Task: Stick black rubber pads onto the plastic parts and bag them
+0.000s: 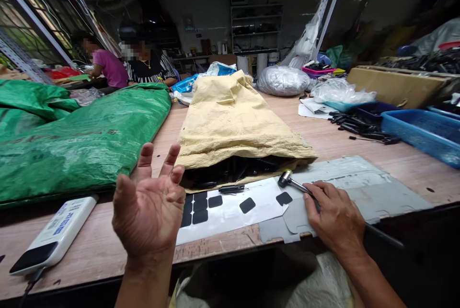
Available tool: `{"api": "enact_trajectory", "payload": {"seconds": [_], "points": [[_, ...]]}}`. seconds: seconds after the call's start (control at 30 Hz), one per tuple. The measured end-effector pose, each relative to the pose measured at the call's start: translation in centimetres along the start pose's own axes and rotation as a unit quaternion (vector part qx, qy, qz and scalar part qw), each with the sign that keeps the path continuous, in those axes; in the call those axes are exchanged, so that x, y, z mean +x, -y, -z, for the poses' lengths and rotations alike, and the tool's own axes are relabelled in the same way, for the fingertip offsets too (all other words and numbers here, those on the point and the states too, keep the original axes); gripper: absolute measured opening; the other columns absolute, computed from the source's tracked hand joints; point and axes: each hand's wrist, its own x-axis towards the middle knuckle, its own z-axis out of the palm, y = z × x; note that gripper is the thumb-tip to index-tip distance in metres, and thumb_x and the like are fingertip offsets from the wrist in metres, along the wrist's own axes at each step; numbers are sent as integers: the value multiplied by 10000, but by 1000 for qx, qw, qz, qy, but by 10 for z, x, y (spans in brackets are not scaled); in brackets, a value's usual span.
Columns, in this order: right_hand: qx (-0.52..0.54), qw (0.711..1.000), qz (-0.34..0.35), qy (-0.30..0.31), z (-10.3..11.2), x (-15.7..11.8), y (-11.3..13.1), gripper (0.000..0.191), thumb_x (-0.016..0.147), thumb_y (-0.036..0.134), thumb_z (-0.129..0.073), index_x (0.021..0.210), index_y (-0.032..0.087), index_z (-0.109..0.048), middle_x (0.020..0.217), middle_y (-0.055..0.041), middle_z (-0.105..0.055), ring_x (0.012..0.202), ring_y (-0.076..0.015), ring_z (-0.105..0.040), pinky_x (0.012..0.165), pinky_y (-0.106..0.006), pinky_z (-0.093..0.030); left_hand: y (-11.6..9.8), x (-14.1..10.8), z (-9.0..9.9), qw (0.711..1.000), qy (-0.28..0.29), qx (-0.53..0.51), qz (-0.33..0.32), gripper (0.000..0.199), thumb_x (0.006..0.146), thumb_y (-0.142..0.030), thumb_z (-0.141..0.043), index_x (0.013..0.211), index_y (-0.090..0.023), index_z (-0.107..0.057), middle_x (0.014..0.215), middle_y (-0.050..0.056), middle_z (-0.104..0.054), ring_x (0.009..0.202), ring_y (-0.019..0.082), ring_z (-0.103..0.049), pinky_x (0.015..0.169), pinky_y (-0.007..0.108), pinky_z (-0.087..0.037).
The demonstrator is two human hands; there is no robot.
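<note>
My left hand (153, 207) is raised palm up above the front edge of the table, fingers spread and curled a little, holding nothing. In my right hand (334, 212) is the dark handle of a small hammer (300, 185); its metal head lies over the grey sheet (338, 188). Between the hands is a white sheet (230, 219) bearing several black rounded squares (247, 205). A black slim piece (232, 189) rests at the sheet's far edge, by the mouth of a yellow woven sack (233, 121) with dark pieces inside.
A green woven sack (82, 135) covers the left side. A white power bank (53, 236) with a cable lies at front left. On the right are a blue tray (424, 131) and loose black pieces (362, 126). Two people (111, 66) sit at the far left.
</note>
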Motion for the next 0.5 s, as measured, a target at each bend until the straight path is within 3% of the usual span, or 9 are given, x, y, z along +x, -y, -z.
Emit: {"api": "enact_trajectory", "payload": {"seconds": [0.27, 0.5], "points": [[-3, 1000, 3, 3, 1, 0, 0, 250, 951, 293, -559, 1145, 245, -708, 1114, -47, -695, 954, -247, -591, 757, -372, -422, 7, 2, 5, 1000, -8, -17, 17, 456, 847, -556, -711, 1234, -323, -653, 1368, 59, -612, 898, 138, -657, 532, 133, -573], [-4, 1000, 0, 9, -2, -1, -3, 259, 946, 303, -567, 1155, 250, -711, 1122, -44, -694, 963, -252, -590, 764, -372, -421, -1, -3, 6, 1000, -7, 28, -1, 562, 796, -672, -706, 1255, -353, -641, 1405, 32, -598, 924, 155, -652, 439, 110, -508]]}}
